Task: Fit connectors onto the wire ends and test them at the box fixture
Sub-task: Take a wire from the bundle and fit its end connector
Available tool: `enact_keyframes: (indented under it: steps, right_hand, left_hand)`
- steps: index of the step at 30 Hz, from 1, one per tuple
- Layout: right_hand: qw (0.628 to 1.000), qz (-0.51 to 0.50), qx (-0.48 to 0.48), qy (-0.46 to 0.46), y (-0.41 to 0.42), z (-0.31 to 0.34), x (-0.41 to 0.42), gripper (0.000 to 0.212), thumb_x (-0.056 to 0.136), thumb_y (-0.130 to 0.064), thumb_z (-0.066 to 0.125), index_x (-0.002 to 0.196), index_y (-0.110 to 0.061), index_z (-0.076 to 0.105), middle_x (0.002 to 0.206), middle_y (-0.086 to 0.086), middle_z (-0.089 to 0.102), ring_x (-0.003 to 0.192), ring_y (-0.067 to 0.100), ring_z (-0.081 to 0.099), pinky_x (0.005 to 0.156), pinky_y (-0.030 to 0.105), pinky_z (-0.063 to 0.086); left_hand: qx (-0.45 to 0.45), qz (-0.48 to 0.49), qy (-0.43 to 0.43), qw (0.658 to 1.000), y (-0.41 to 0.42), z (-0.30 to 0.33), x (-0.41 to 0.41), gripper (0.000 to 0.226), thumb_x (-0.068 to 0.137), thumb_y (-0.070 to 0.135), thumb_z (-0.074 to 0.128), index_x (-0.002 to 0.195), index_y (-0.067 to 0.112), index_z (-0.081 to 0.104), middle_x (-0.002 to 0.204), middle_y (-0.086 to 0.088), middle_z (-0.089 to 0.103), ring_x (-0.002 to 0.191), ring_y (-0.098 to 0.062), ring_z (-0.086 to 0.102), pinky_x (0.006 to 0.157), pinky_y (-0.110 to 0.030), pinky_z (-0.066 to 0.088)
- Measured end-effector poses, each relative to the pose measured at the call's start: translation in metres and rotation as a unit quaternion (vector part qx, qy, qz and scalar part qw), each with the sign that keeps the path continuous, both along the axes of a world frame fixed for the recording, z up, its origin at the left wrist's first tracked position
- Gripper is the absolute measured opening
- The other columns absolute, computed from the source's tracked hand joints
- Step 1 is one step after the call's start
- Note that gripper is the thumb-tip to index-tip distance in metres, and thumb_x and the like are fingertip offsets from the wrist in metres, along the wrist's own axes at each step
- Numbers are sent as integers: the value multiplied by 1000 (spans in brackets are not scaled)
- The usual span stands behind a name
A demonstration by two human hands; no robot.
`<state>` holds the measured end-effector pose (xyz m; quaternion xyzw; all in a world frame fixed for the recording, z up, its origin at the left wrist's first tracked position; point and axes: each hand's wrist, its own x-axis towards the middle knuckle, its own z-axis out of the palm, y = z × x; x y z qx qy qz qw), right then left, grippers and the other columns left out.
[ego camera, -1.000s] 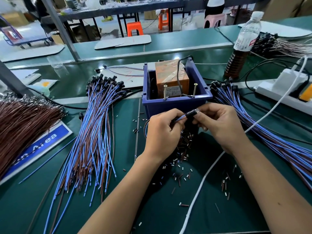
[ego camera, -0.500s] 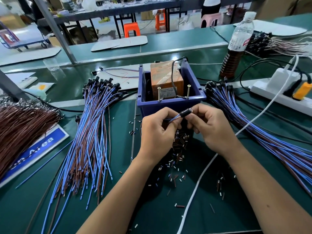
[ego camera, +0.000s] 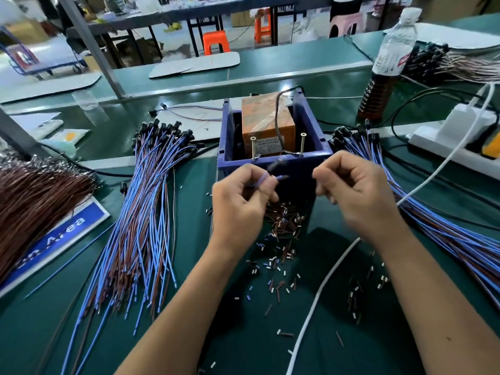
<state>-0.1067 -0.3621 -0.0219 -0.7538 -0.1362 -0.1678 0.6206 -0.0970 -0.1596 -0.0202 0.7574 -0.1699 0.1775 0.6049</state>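
A blue wire (ego camera: pixel 266 180) with a dark connector (ego camera: pixel 276 165) at its tip was pinched in the left hand (ego camera: pixel 240 201), just in front of the blue box (ego camera: pixel 273 161). The right hand (ego camera: pixel 354 193), previously joined to it, had been drawn apart, fingers curled; any contents could not be told. Two screws (ego camera: pixel 253 147) were counted on the box rim, and two wire bundles (ego camera: pixel 140 212) on the tabletop (ego camera: pixel 243 334).

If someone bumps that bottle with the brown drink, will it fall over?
Probably fairly easily. The bottle is tall and narrow, standing upright on the green table. The brown liquid fills only its lower part, which likely steadies it against small nudges. Being round, it would likely roll once tipped.
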Motion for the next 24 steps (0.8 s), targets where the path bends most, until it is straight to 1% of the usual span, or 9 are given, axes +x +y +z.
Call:
enact_keyframes:
  steps: [1,3,5,7,12,17,19,21,24]
  right_hand:
    - [1000,-17,21,-4,-5,0,1,15,100,-17,70,85,-15,68,67,1,67,55,10,52,54,23,43]
    - [1000,-17,26,0,-5,1,1,11,96,-14,75,85,-14,72,67,2,69,56,8,55,56,19,45]
    - [999,28,5,30,7,0,-1,5,90,-13,80,92,-12,76,73,6,72,64,8,62,61,19,49]
    - [997,55,22,47,22,-3,-4,12,89,-13,81,100,-11,77,82,9,75,71,9,66,67,20,53]
    - [987,55,141,45,51,-8,-8,5,92,-6,75,97,-4,75,80,6,78,72,10,73,67,18,56]
    - [968,34,242,54,58,-7,-9,3,89,-2,76,92,-2,77,80,11,77,71,18,72,71,25,60]
    - [964,38,258,56,56,-6,-10,5,88,-4,76,92,-2,77,79,10,76,71,16,71,71,24,59]
    - [964,34,258,49,52,-5,-11,8,87,-10,76,92,-4,76,80,6,75,68,12,67,64,21,55]
    - [976,16,215,40,44,-4,-10,3,91,-8,74,91,-10,76,81,5,72,62,11,59,54,24,49]
  left_hand:
    - [-20,8,5,1000,4,0,2,27,96,16,66,71,27,63,63,-1,66,54,-34,53,52,-38,43]
    - [-40,18,13,999,6,0,4,23,96,17,65,73,22,65,63,1,66,53,-26,49,53,-33,41]
    - [-55,21,27,998,3,-3,2,25,95,17,66,72,26,64,63,3,66,56,-19,51,57,-31,42]
    - [-61,21,31,997,-2,-3,-1,25,96,17,65,72,26,63,63,4,65,58,-18,53,59,-32,43]
    - [-69,-10,36,997,-5,-5,-4,23,95,12,65,73,19,63,63,7,63,61,-9,57,62,-27,49]
    - [-79,-23,52,995,-7,-7,-4,23,96,14,64,74,13,64,65,1,63,57,-8,52,57,-21,42]
    - [-63,-18,25,998,-9,-7,-6,19,97,14,65,78,12,68,68,-2,66,60,-12,57,57,-28,46]
    - [-3,4,-44,999,-9,-6,-7,12,97,12,67,86,12,72,76,1,68,69,-14,64,60,-37,52]
    - [99,50,-151,982,-8,-3,-7,8,94,8,70,97,11,77,92,3,64,85,-14,64,69,-32,53]
